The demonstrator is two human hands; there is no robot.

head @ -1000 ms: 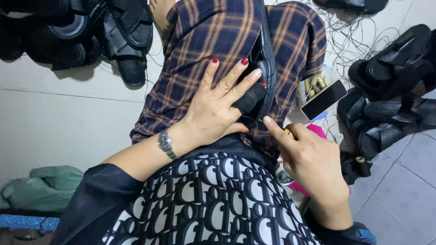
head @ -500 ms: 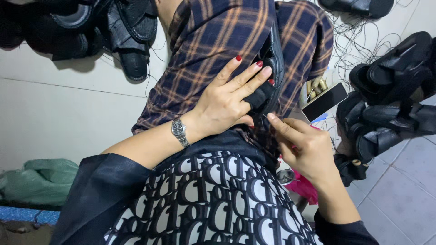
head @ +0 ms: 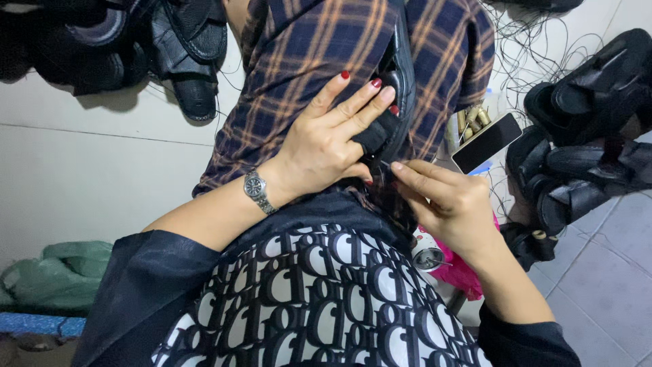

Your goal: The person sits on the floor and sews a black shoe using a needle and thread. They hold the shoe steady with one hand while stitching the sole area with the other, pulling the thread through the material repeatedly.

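Green cloth [head: 58, 275] lies bunched at the far left on the floor, and above it a heap of black sandals [head: 136, 41] rests against the pale wall. A silver wristwatch [head: 257, 190] sits on the wrist of the left hand [head: 326, 146], whose fingers with red nails spread flat over a black sandal [head: 397, 81] — that sandal lies on the lap, on navy and orange plaid fabric [head: 305, 54]. The hand presses the sandal's strap down rather than closing around it. A black and white patterned garment [head: 305, 306] fills the lower middle of the view. Just right of the strap, the right hand [head: 451, 204] meets the left, thumb and forefinger pinched on something thin at the sandal's edge — it is too small to make out. Below this hand a pink object [head: 462, 272] and a small round tin [head: 428, 258] show beside the knee. Further right a dark phone [head: 486, 143] lies on the floor near several brass-coloured spools [head: 473, 121], with loose black thread strewn about. More black sandals [head: 591, 136] are piled at the right edge on the grey tiles.
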